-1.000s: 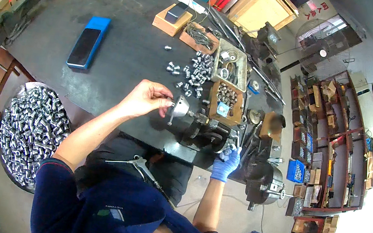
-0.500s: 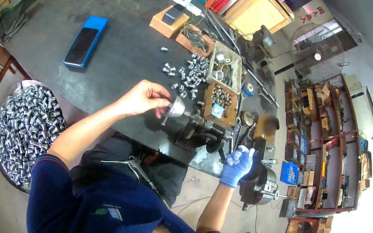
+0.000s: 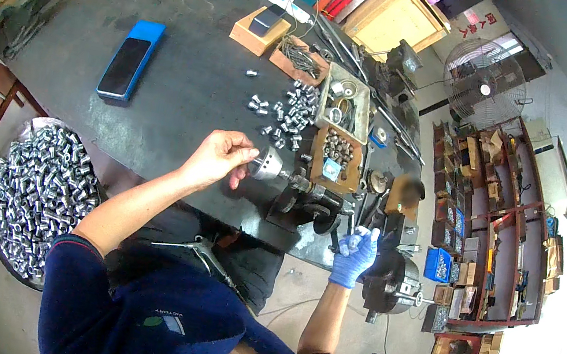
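Observation:
My bare left hand [image 3: 218,159] is closed in a pinch at the open end of a conical metal chuck [image 3: 268,164]; what lies between its fingertips is too hidden to name. That chuck sits on the spindle of a dark bench-mounted fixture [image 3: 305,201] at the table's near edge. On the fixture's right, my blue-gloved right hand [image 3: 356,254] is curled around the end of a dark crank handle [image 3: 335,239], which the fingers mostly hide. Loose shiny metal fittings [image 3: 296,109] lie beyond the chuck, beside a wooden box [image 3: 350,176] of small metal parts.
A round container [image 3: 95,202] heaped with fittings stands at the left. On the dark table [image 3: 192,51] lie a blue-edged phone-shaped device [image 3: 129,62] and a grey tray [image 3: 361,119] of rings. A machine chuck [image 3: 396,284] stands right of my gloved hand; metal pliers-like handles [image 3: 205,252] lie across my lap.
My left fingers have shifted slightly at the chuck's mouth, and a thin protruding pin no longer shows below it. My gloved right hand has moved a little left and down.

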A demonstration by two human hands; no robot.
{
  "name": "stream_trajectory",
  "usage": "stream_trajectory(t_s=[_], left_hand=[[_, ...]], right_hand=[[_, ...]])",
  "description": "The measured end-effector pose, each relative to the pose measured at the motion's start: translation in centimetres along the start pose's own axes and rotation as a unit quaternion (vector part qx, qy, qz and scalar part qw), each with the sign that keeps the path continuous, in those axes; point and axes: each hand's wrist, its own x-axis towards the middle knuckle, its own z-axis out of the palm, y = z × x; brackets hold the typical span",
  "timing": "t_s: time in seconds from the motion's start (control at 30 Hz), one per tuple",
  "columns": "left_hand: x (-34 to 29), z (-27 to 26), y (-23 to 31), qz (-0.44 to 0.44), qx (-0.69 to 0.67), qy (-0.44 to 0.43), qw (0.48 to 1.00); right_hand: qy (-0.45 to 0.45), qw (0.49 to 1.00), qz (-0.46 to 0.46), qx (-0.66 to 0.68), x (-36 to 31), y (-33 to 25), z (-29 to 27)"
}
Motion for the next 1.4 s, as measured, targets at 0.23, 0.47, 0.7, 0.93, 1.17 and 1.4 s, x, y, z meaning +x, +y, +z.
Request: stream_trajectory(t_s=[0.23,0.47,0.7,0.93,1.17,1.4], left_hand=[[0.5,-0.6,-0.2,0.054,-0.007,-0.064,0.996],[0.7,-0.9,-0.3,0.071,0.031,-0.065,0.995],[1.0,-1.1,-0.4,0.076,0.013,-0.070,0.995],[1.0,-1.6,-0.7,0.053,0.015,-0.070,0.996],[0.6,-1.0,-0.2,0.041,0.000,-0.050,0.998],[1.0,-0.4,0.0,0.036,0.015,-0.029,0.999]], right_hand=[[-0.011,0.998,-0.060,-0.010,2.5,-2.2,2.8],[-0.071,0.991,0.033,0.110,12.1,0.9,0.0],[0.095,0.991,0.025,-0.085,11.7,7.3,-4.5],[0.030,0.995,0.095,0.022,1.6,3.0,-3.3],[0.030,0.991,0.126,0.039,1.4,2.1,-2.6],[0.091,0.991,0.075,-0.068,9.7,6.5,-2.5]])
